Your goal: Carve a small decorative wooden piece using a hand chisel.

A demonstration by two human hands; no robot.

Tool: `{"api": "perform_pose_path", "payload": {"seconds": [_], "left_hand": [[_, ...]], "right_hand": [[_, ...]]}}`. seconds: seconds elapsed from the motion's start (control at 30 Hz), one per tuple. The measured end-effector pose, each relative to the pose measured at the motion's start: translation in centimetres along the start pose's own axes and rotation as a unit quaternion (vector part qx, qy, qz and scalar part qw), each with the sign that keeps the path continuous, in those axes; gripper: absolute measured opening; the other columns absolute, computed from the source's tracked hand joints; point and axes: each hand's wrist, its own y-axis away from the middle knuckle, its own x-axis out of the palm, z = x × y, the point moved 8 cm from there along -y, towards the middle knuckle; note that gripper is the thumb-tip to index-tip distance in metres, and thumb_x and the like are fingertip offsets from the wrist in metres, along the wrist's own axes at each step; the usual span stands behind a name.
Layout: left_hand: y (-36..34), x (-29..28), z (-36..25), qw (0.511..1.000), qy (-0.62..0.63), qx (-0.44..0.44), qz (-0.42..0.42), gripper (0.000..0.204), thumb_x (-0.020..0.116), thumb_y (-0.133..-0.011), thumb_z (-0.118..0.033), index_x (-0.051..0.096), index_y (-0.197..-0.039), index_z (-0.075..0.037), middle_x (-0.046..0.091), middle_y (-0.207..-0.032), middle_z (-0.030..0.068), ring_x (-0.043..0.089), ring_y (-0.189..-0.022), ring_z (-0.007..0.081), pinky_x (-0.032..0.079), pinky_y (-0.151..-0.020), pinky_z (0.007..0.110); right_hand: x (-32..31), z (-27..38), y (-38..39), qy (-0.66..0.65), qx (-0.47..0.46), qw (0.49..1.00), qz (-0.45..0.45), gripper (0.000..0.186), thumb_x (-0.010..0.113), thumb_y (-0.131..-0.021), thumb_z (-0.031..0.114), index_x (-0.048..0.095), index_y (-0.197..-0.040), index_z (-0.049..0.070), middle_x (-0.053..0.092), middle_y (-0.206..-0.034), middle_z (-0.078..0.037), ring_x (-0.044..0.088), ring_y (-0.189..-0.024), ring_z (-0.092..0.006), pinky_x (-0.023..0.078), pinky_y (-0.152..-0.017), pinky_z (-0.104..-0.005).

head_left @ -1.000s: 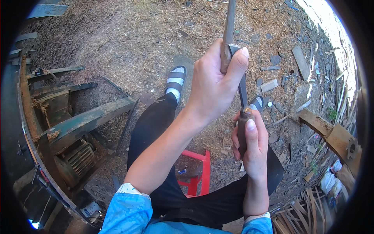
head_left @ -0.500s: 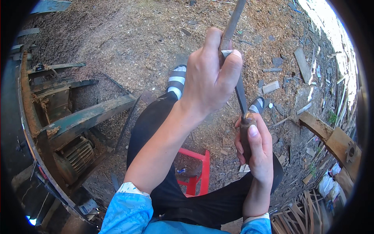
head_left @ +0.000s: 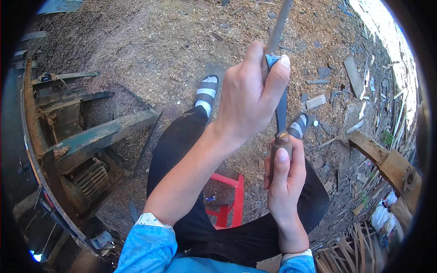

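Observation:
My right hand is closed round the brown handle of a chisel. The chisel's dark steel blade points away from me, and its flared cutting end shows a bluish shine beside my left thumb. A long, narrow grey bar, whose exact kind I cannot make out, sticks up out of my left hand, which is shut round its lower part. The bar lies against or just behind the cutting end; my left fingers hide much of the contact.
Below me is a red plastic stool. Rusty machinery with a motor and a green metal beam stands at left. Wood scraps and shavings litter the ground. At right are a rusty bracket and thin wood strips.
My right hand has shifted left and slightly nearer with the chisel, which stands more upright. My left hand and the bar have moved a little right and nearer; the cutting end now catches bluish light.

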Motion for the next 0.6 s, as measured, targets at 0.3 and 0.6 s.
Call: {"api": "perform_pose_path", "payload": {"seconds": [0.3, 0.6], "left_hand": [[-1.0, -0.5, 0.8, 0.998, -0.043, 0.046, 0.012, 0.032, 0.057, -0.103, -0.032, 0.047, -0.097, -0.002, 0.054, -0.068, 0.0091, 0.059, -0.057, 0.0218, 0.045, -0.053, 0.039], [-0.5, -1.0, 0.2, 0.993, -0.065, 0.07, -0.071, 0.023, 0.059, -0.103, -0.026, 0.053, -0.098, -0.005, 0.053, -0.061, 0.0, 0.053, -0.053, 0.0087, 0.041, -0.049, 0.029]], "right_hand": [[-1.2, 0.2, -1.0, -0.108, 0.109, 0.982, 0.114, 0.036, 0.048, -0.109, 0.037, 0.056, -0.118, 0.003, 0.047, -0.065, 0.003, 0.039, -0.049, -0.0021, 0.029, -0.044, -0.0185], [-0.3, 0.1, -0.6, -0.106, 0.111, 0.985, 0.076, 0.036, 0.049, -0.109, 0.036, 0.056, -0.119, 0.002, 0.047, -0.069, 0.004, 0.038, -0.052, -0.0016, 0.03, -0.046, -0.0183]]}}
